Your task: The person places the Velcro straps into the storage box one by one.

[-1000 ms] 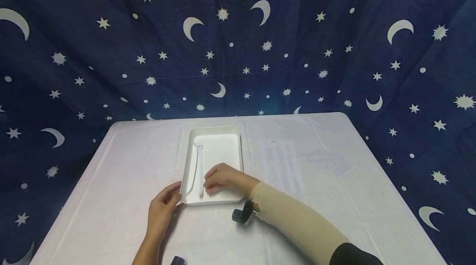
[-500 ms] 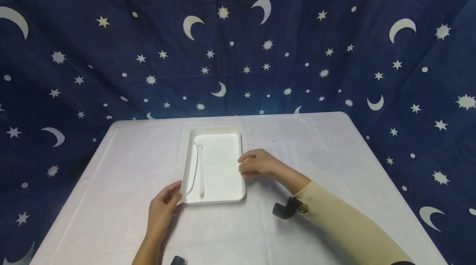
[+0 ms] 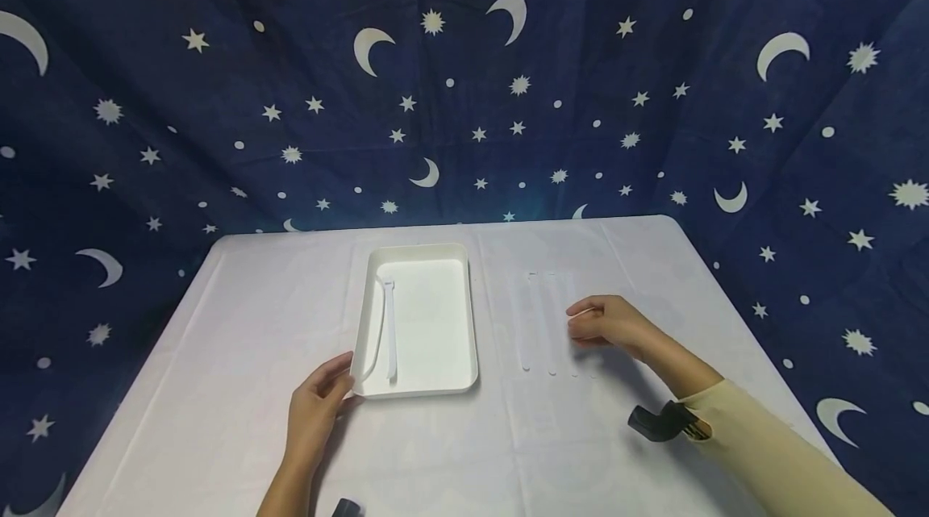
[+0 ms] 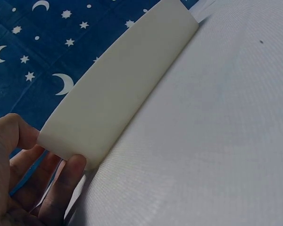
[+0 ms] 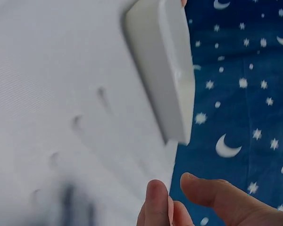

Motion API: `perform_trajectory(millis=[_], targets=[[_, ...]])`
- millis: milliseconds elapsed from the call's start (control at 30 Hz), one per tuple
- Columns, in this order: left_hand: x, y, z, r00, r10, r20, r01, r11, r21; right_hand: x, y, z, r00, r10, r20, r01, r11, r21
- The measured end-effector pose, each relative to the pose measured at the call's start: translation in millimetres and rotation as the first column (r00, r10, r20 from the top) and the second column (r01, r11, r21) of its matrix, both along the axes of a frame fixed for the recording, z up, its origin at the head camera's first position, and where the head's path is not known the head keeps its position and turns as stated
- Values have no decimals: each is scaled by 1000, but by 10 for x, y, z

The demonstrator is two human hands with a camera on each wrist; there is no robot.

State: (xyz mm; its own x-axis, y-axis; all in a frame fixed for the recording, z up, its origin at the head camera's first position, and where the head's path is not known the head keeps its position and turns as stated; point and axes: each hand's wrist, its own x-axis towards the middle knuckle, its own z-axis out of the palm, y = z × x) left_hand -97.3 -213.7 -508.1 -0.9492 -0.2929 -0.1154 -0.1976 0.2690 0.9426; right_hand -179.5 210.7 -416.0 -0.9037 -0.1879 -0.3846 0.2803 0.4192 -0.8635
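Observation:
A shallow white tray [image 3: 435,323] lies left of the table's middle. Inside, along its left side, are a curved thin white strip [image 3: 377,343] and a straight one [image 3: 393,335] with a small squarish head at the far end. My left hand [image 3: 315,408] holds the tray's near left corner; the left wrist view shows thumb and fingers on either side of the tray's corner [image 4: 66,146]. To the tray's right, my right hand [image 3: 611,325] hovers over several pale strips [image 3: 549,331], fingers loosely bent and nothing visible between them. Its fingertips overlap the strips' right side.
A white cloth covers the table [image 3: 254,299]. Behind it hangs a dark blue curtain [image 3: 464,57] with moons and stars. A black wrist camera [image 3: 660,422] sticks out below the right sleeve, and another black piece [image 3: 347,507] shows beside the left forearm.
My right hand has moved from inside the tray, past its right rim, to over the strips on the right. The left hand stays at the tray's corner.

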Motion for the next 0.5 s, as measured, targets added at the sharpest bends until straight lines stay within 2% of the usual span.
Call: perform_trajectory(millis=[233,500], targets=[[2,-1,-3,1000,1,4,-1,1000,-6,191,274,-196,999,-45,10,45,999,6],[4,13,8,1000,5,0,-5,1000,-9,272,332,-394,994,-112,2,112,992,62]])
